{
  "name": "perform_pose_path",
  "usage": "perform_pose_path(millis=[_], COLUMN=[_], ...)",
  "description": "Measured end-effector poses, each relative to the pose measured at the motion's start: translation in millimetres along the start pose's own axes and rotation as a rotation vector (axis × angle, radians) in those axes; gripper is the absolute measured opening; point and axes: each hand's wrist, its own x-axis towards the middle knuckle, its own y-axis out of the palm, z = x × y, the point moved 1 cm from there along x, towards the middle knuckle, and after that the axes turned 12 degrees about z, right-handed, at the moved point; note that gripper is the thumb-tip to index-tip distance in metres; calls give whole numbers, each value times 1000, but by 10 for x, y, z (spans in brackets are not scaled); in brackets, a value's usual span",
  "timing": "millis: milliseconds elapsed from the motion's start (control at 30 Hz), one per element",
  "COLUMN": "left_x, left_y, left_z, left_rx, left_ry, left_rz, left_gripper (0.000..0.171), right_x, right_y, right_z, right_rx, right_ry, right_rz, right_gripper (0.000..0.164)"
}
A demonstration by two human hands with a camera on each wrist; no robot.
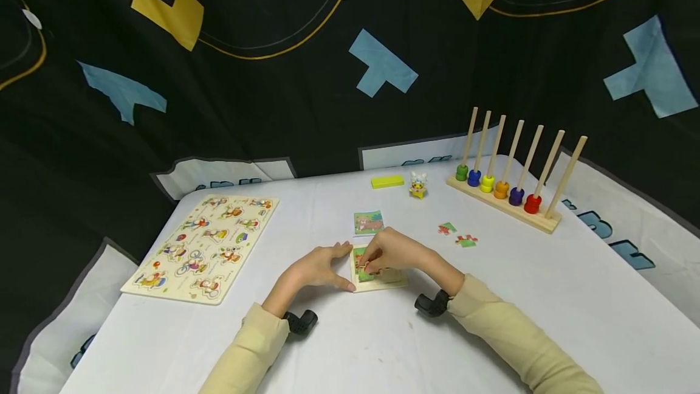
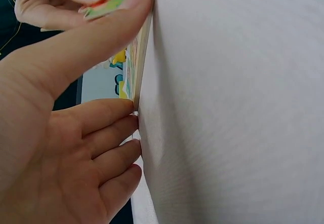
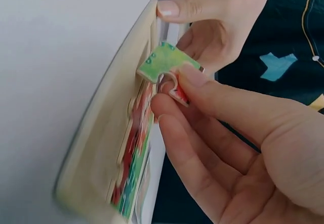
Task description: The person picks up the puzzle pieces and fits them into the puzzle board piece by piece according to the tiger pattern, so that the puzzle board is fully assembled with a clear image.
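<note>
Puzzle piece (image 3: 164, 64) is pinched in the right hand (image 1: 395, 253) above the wooden tray (image 1: 378, 286). The left hand (image 1: 319, 266), with fingers loose, touches the tray's left edge.

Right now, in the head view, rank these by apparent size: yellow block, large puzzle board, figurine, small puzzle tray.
1. Large puzzle board
2. Small puzzle tray, partly hidden by the right hand
3. Yellow block and figurine: too alike to rank; one wider, one taller
</note>
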Motion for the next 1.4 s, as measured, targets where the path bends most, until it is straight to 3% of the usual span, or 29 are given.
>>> perform_pose_path(millis=[267, 733, 967, 1400], left_x=[6, -6, -10, -7], left_y=[-8, -5, -6, 2], left_z=[-7, 0, -7, -24], left_rx=[5, 16, 8, 16], left_ry=[0, -11, -14, 6], left_rz=[1, -1, 3, 1], left_gripper=[97, 96, 96, 95], right_x=[56, 87, 82, 52], right_y=[22, 78, 70, 85], right_z=[15, 16, 10, -12], right_rx=[-1, -21, -71, -89], right_ry=[-13, 25, 10, 48], right_rz=[60, -2, 21, 32], right_gripper=[14, 10, 17, 15])
